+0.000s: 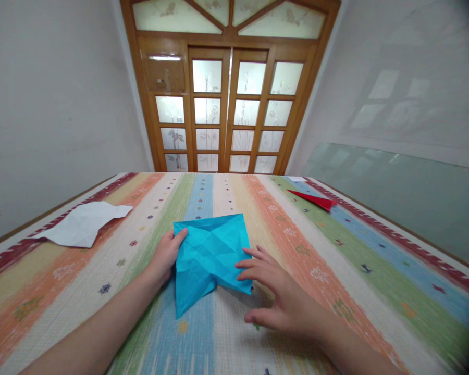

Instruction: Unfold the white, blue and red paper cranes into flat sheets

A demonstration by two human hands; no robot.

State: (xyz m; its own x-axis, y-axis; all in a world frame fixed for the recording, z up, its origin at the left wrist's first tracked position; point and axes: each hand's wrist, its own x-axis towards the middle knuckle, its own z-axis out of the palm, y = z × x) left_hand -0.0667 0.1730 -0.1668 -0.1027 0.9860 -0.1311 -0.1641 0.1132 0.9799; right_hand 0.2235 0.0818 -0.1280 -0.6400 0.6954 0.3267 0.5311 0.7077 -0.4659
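Observation:
A creased, partly folded sheet of blue paper (209, 255) lies on the striped tablecloth (336, 260) in front of me. My left hand (166, 255) grips its left edge, thumb on top and fingers underneath. My right hand (277, 291) hovers at the sheet's right side with fingers spread, its fingertips touching the paper's lower right corner.
A crumpled white sheet (84, 224) lies at the table's left edge. A folded red paper piece (315, 199) rests at the far right. A glass pane (394, 192) leans on the right wall. A wooden door (226, 109) with frosted panes stands beyond the table.

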